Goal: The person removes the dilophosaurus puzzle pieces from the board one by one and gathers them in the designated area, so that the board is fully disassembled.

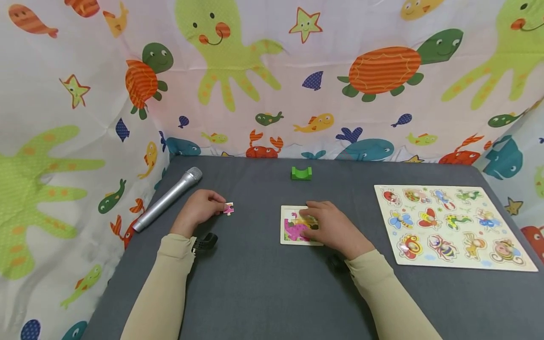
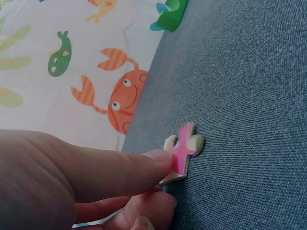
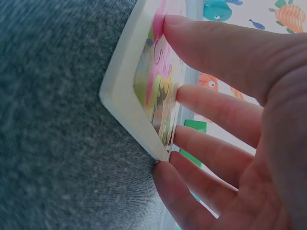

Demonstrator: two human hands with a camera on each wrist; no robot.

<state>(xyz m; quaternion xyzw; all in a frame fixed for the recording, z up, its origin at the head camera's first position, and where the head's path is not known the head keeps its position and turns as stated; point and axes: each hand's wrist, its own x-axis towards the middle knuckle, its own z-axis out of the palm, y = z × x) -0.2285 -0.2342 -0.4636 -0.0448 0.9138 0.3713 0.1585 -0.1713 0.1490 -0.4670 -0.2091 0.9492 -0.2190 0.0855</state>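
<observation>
The left hand (image 1: 199, 211) pinches between its fingers a small, flat, pink jigsaw piece (image 1: 229, 208), close over the grey fabric desk (image 1: 255, 288). This piece is well left of the cream-framed picture puzzle (image 1: 282, 232), where the nearer right hand (image 1: 333, 226) rests, fingers spread apart.

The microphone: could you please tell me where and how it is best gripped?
Grip the microphone across its middle, probably from above and the right: its slim body lies slantwise on the table, with the curtain close on its left. The left hand is nearest, but pinches a puzzle piece.
</observation>
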